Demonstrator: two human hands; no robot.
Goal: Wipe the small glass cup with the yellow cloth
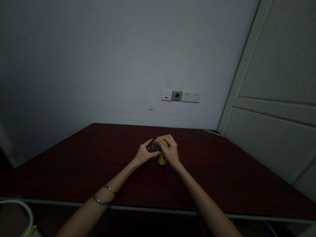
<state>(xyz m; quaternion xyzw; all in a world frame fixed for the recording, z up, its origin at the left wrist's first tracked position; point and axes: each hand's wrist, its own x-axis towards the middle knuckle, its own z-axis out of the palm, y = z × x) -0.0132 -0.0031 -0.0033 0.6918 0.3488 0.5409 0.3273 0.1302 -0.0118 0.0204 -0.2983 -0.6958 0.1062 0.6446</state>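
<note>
Head view, looking forward and down. We see both bare hands meeting over the middle of a dark reddish-brown wooden table (pixel 225 177), toward its far half. Between them stands a small yellow rounded object (pixel 162 159), its lower end resting on the tabletop. Only its bottom and a strip along its top show, the rest being covered by fingers. Its colour reads as a flat, dull yellow in the dim light, and we cannot tell its material. Touching its left side is a small dark grey glinting piece (pixel 152 146), speckled with faint highlights. We cannot tell whether this piece is joined to the yellow object or merely held against it.

The right hand (pixel 170 152) is folded over the top and right side of the yellow object, with the fingers pressed closed about it. The left hand (pixel 142 155) comes in from the left, thumb and fingertips pinching the grey piece. Two thin metal bangles (pixel 105 195) circle the left forearm, close to the table's near edge.

On the far pale wall (pixel 97 53) a row of white wall sockets (pixel 181 95) sits above the table. A white panelled door (pixel 283 89) fills the right, and a white cable (pixel 18 205) curves at the near left.
</note>
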